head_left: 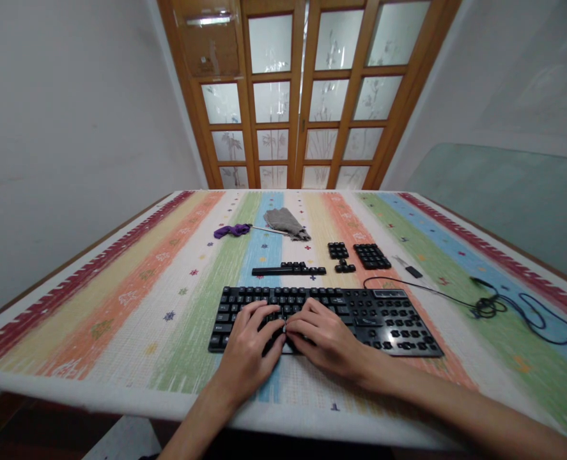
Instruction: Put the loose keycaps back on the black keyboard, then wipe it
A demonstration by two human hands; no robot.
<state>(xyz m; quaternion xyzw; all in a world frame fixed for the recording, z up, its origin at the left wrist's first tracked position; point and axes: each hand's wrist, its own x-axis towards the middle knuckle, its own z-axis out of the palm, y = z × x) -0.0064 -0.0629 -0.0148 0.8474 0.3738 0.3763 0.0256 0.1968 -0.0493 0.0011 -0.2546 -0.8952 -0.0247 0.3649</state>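
A black keyboard [369, 338] lies near the table's front edge. Keycaps cover its left and middle parts, while the number pad side on the right shows bare switch sockets. My left hand [254, 332] rests over the middle-left keys, fingers apart and bent, thumb near the bottom row. Beside it, my right hand [324, 332] reaches in with its fingertips drawn together over the lower middle keys. The fingertips of both hands nearly meet, and whatever lies between them is hidden. Behind the keyboard lie a spacebar [266, 271] and several loose keycaps [372, 255].
More keycaps [337, 250] form small groups behind the keyboard. A grey cloth [286, 222], a thin stick and a purple cloth [232, 231] lie farther back. At right are a small black-handled tool [413, 271] and the coiled keyboard cable [489, 308] on the striped tablecloth [120, 306].
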